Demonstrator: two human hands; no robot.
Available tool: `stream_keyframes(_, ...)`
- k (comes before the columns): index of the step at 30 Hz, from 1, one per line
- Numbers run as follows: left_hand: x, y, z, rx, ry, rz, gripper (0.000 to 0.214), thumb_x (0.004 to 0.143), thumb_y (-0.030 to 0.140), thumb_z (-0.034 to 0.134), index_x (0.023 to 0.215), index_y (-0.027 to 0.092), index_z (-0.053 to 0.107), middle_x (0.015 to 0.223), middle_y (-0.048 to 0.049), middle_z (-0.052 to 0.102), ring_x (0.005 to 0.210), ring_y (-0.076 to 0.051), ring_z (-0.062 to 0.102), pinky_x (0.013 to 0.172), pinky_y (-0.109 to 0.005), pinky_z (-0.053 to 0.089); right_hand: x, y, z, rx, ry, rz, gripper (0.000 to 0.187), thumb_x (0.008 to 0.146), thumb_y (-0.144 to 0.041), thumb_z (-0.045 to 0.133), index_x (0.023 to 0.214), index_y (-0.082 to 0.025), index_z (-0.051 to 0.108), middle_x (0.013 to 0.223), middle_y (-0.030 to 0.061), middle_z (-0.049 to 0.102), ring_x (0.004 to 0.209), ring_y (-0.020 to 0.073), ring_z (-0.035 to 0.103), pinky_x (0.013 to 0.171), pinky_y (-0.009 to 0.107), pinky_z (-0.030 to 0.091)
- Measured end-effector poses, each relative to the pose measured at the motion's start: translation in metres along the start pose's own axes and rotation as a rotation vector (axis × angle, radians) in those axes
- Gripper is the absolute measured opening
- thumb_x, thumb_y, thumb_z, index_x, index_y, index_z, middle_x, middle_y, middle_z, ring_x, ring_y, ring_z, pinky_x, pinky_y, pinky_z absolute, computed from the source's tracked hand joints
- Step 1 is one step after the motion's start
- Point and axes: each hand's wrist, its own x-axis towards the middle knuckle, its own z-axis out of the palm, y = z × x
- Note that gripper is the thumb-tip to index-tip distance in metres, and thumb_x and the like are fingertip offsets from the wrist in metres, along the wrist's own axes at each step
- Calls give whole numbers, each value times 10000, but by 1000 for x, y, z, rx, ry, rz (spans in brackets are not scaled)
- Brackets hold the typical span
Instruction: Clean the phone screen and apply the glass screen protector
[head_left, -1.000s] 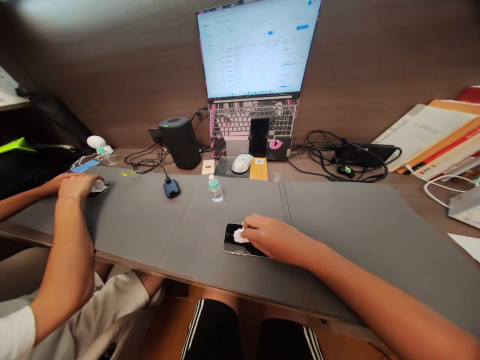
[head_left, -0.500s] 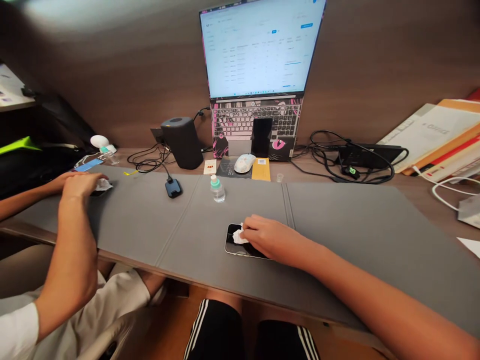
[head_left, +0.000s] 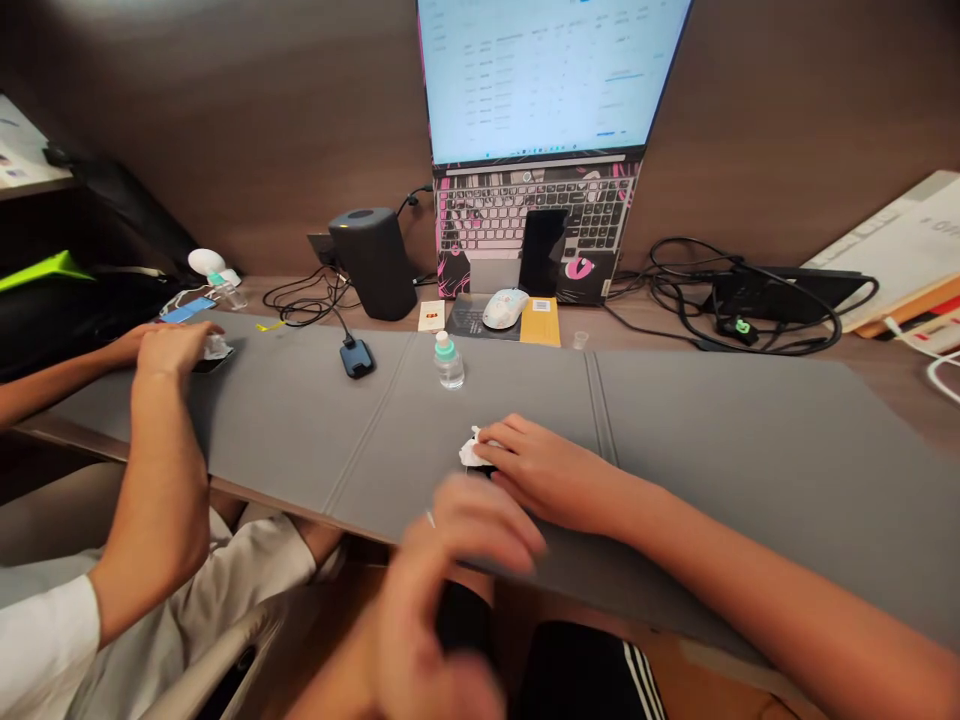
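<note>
My right hand [head_left: 547, 470] rests on the grey desk mat [head_left: 720, 450], its fingers pinched on a crumpled white wipe [head_left: 472, 450]. The wipe presses on a black phone [head_left: 475, 471] that lies flat and is almost wholly covered by my hands. My left hand [head_left: 465, 545] hovers at the mat's near edge just in front of the phone. It is smeared by motion, so its fingers do not show clearly. A small clear bottle with a green cap [head_left: 448, 362] stands upright beyond the phone.
A co-worker's hands [head_left: 174, 345] at the far left press a wipe on another phone. At the back stand an open laptop [head_left: 540, 80], a mouse [head_left: 504, 307], a black cylinder [head_left: 373, 262], a small blue-black device [head_left: 356, 357], tangled cables [head_left: 750, 300] and folders [head_left: 900, 260].
My left hand has come up into view in front of the phone. My right hand with the wipe slid a little toward the phone's far end. The camera tilted down and left.
</note>
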Motion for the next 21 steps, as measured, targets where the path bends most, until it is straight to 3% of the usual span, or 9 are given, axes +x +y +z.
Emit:
stream_keyframes(3,17,-6,-11,35,62,-58,592,962,600,734,1407,237,593,1456,-138,619,1350,-326,587,1170,-576,483,2,-1,0,26,27,-42,299,1041,-85,522,1280,-58,700,1239,186,732,1118,282,623,987,457,575)
stream_keyframes(9,39,-23,-5,97,-93,-226,884,764,442,946,1517,256,522,1534,-146,597,1447,-360,543,1219,-570,462,-13,6,-6,55,33,-35,345,915,16,592,1195,-113,748,1058,128,751,940,254,626,838,383,562)
stream_keyframes(16,39,-26,-6,87,-121,-302,755,855,338,863,1531,290,530,1580,-81,605,1496,-313,530,1283,-519,404,-1,12,-1,71,34,6,408,961,20,500,1244,-152,737,1199,135,772,968,237,638,899,393,558)
stream_keyframes(21,39,-25,-8,52,-110,-338,836,858,322,852,1597,310,462,1592,-59,617,1520,-302,516,1285,-508,400,-4,15,-8,82,10,-21,369,897,56,540,1093,-154,772,982,92,772,862,228,607,799,351,511)
